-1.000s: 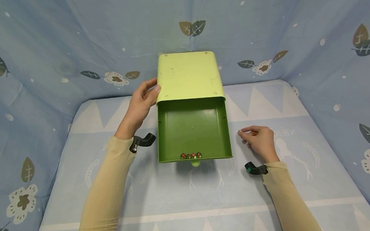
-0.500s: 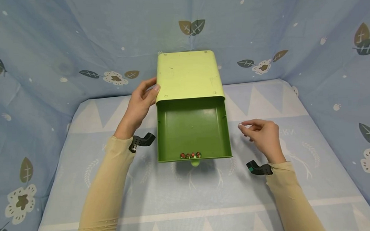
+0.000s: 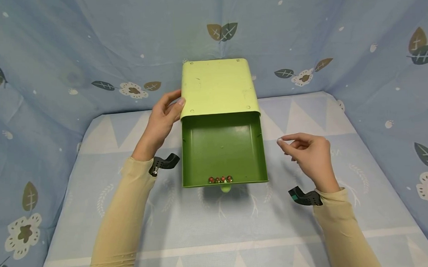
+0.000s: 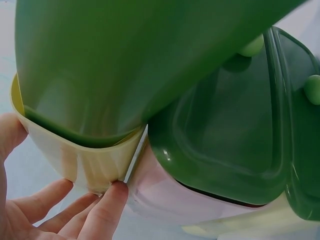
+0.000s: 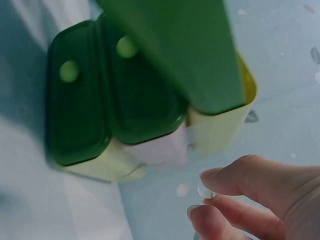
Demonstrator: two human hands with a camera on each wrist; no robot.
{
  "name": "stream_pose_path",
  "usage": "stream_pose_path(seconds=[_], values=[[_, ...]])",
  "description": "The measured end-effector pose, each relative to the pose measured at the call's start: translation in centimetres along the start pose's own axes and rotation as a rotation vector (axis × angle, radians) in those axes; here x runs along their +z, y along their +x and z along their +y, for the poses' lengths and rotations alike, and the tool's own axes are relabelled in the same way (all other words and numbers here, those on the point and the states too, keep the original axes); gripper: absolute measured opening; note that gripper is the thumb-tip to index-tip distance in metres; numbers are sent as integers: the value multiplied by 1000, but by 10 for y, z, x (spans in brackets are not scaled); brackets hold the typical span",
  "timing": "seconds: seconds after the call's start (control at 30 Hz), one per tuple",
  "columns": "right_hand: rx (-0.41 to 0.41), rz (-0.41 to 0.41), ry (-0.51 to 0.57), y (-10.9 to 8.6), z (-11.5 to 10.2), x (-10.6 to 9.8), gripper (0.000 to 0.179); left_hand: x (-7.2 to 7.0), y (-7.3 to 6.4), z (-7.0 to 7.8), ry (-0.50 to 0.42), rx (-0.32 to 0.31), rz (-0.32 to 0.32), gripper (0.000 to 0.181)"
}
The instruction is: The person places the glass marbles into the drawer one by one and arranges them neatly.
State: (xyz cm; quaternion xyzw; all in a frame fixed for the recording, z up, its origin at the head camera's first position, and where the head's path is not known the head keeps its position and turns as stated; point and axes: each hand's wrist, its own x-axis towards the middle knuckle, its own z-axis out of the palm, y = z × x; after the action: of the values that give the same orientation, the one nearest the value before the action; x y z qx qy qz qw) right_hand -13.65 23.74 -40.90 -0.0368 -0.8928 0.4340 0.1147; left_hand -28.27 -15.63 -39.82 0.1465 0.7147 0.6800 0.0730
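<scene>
A small drawer cabinet [image 3: 217,85] with a pale yellow-green top stands at the back of the table. Its dark green top drawer [image 3: 222,149] is pulled out, and several red-and-green marbles [image 3: 211,180] lie in a row along the drawer's front wall. My left hand [image 3: 159,120] rests against the cabinet's left side, the thumb near its top edge and the fingertips touching the side wall [image 4: 85,162]. To the right of the drawer, my right hand [image 3: 309,153] hovers above the table, pinching a clear glass marble [image 5: 202,190] between thumb and fingers.
Beneath the open drawer, a middle drawer [image 5: 145,95] and a bottom drawer [image 5: 80,115] are closed, each with a round light green knob. A patterned pale cloth covers the table [image 3: 218,229]. Blue curtains [image 3: 134,33] enclose the back and sides.
My right hand has risen a little and shifted slightly right, away from the drawer. The left hand, cabinet, open drawer and the marbles in it look the same.
</scene>
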Motion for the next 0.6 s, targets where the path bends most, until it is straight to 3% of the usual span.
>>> stream_pose_path(seconds=[0.6], values=[[-63,-5,58,-14,-38,-15,17,-1,-1,0,-3,6,-6,62]])
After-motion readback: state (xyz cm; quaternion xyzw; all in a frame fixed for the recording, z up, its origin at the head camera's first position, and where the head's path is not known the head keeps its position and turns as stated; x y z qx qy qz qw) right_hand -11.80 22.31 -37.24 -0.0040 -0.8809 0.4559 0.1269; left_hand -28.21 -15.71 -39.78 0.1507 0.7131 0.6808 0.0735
